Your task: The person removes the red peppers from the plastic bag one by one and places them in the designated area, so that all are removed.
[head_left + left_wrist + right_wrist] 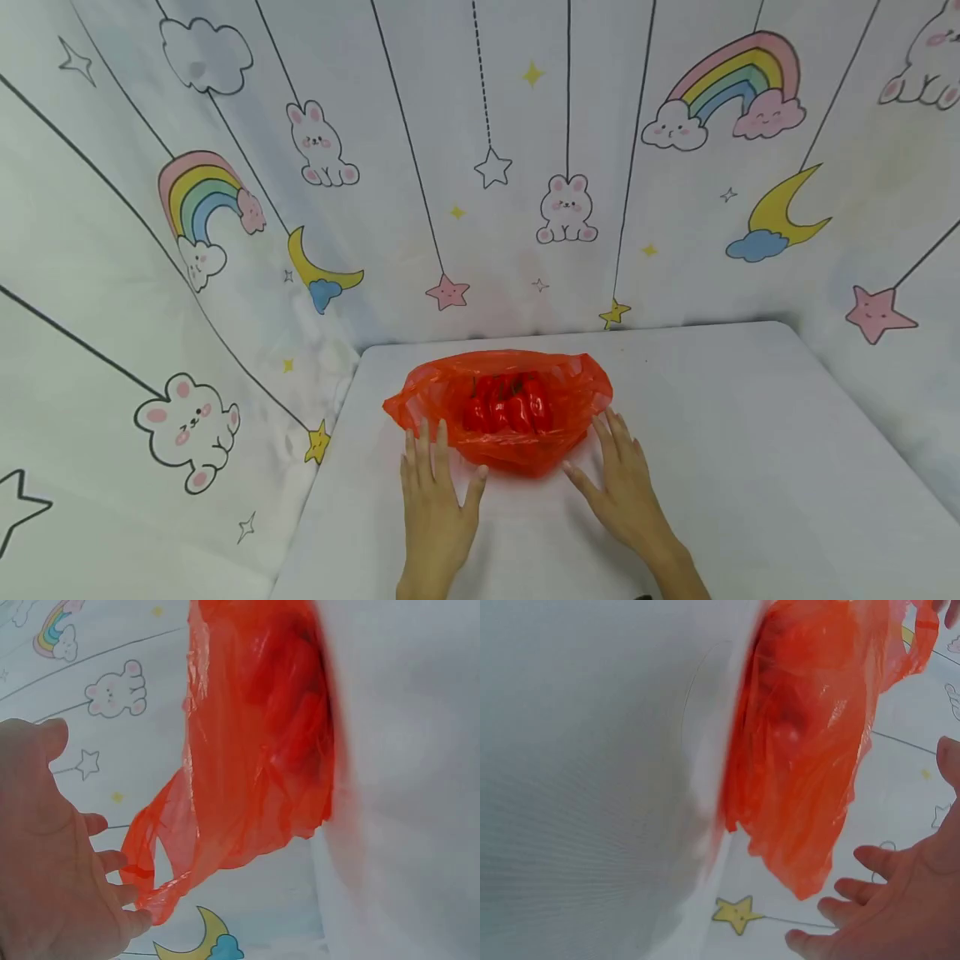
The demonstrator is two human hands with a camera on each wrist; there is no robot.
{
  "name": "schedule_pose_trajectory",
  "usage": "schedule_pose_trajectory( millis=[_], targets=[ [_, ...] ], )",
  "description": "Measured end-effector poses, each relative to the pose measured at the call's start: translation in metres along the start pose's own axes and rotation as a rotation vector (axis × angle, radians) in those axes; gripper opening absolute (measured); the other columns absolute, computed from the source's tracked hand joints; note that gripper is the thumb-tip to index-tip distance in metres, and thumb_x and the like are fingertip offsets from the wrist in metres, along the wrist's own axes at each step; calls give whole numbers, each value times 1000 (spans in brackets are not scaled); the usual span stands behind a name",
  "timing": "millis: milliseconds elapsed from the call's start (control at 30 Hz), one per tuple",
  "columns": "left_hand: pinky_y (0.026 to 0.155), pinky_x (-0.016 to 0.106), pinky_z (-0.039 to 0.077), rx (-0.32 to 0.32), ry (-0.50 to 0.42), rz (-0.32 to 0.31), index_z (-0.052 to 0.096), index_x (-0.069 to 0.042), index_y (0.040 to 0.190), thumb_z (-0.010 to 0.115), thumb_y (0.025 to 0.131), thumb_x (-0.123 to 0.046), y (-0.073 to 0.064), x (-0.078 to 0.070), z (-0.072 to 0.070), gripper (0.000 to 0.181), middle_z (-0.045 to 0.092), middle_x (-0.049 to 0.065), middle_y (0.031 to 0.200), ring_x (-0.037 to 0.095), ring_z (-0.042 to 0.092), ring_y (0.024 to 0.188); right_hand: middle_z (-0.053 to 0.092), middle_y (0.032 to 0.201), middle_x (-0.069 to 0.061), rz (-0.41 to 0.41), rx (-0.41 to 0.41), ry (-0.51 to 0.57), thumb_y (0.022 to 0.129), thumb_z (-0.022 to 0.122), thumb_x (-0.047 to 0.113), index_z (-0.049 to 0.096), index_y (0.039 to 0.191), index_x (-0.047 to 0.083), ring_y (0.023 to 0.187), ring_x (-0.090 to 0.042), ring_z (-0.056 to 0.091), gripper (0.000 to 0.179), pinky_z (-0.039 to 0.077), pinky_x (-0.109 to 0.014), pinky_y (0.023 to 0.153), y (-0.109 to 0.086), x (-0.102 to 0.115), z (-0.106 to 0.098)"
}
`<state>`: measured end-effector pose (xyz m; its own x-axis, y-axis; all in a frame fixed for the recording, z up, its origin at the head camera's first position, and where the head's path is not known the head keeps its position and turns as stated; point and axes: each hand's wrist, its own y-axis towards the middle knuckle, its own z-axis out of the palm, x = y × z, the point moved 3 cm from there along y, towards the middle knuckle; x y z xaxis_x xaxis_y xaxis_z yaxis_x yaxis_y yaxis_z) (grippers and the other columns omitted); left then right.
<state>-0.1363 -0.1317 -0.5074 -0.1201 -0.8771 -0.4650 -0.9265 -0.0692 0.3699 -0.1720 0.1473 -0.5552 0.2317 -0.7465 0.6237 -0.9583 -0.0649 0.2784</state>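
A thin red plastic bag [510,457] lies on the white table with its mouth spread wide. Inside it sit several shiny red peppers [517,412], some with dark green stems. My left hand [438,508] is at the bag's near left side, fingers straight and thumb spread. On the near right, my right hand [626,492] has its fingers extended towards the bag's right corner. Both wrist views show the bag's side, with the peppers faintly visible through the film, and each hand's fingers spread with nothing between them.
The white table [712,417] extends to the right of the bag. Behind and to the left hangs a white cloth backdrop [420,150] printed with rabbits, stars, moons and rainbows, meeting the table's far edge.
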Motion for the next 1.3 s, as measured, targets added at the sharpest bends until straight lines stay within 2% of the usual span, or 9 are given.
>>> schedule_pose_trajectory(
  millis=[133,267,433,633,867,1033,1167,1233,1300],
  targets=[
    [127,62,12,-56,-14,43,17,-17,168,64,100,-52,8,-1,-5,90,14,13,174,40,6,160,14,174,-12,0,-1,-1,95,67,60,24,166,13,158,-39,13,96,17,-73,121,5,2,0],
    [125,63,17,-96,-6,73,18,-15,168,65,101,-48,16,-1,-12,89,15,14,174,41,9,159,16,173,-13,-18,-19,-16,96,67,58,26,165,11,155,-40,20,93,28,-75,115,10,4,-1],
    [125,63,21,-112,4,83,20,-13,167,62,102,-50,24,0,-17,86,13,12,174,42,9,158,18,173,-11,-44,-51,-16,96,70,52,32,162,7,152,-39,29,89,38,-74,110,16,6,-1],
    [126,60,18,-116,12,69,19,-13,168,58,103,-54,31,3,-20,86,11,11,175,40,6,159,19,172,-12,-41,-41,22,98,70,49,35,160,6,151,-40,30,83,38,-73,110,23,8,1],
    [122,66,25,-142,6,54,19,-16,168,56,103,-53,42,14,-26,83,8,9,175,39,5,159,17,172,-12,-20,-10,43,99,66,54,34,160,8,148,-41,38,83,49,-68,101,31,14,6],
    [120,69,25,-175,21,51,21,-14,167,64,99,-48,52,23,-27,87,13,13,174,41,10,158,17,173,-11,-10,8,43,97,72,46,35,160,9,146,-41,41,81,53,-65,98,36,16,10],
    [119,71,25,-196,28,11,23,-12,166,74,94,-40,60,30,-25,93,17,18,172,44,13,157,20,172,-10,-28,4,50,96,74,45,39,158,9,143,-40,45,79,56,-62,96,40,17,12],
    [118,71,28,-199,25,-22,24,-11,166,76,92,-36,62,33,-24,93,20,20,170,45,15,156,21,172,-9,-31,2,51,96,73,46,40,157,10,135,-37,53,78,60,-56,91,42,17,13],
    [116,71,31,-200,14,-51,26,-10,165,77,92,-34,64,36,-23,93,23,22,168,46,18,154,21,172,-8,-27,3,50,96,73,48,41,157,11,116,-31,65,78,63,-47,83,42,18,15]
  ],
)
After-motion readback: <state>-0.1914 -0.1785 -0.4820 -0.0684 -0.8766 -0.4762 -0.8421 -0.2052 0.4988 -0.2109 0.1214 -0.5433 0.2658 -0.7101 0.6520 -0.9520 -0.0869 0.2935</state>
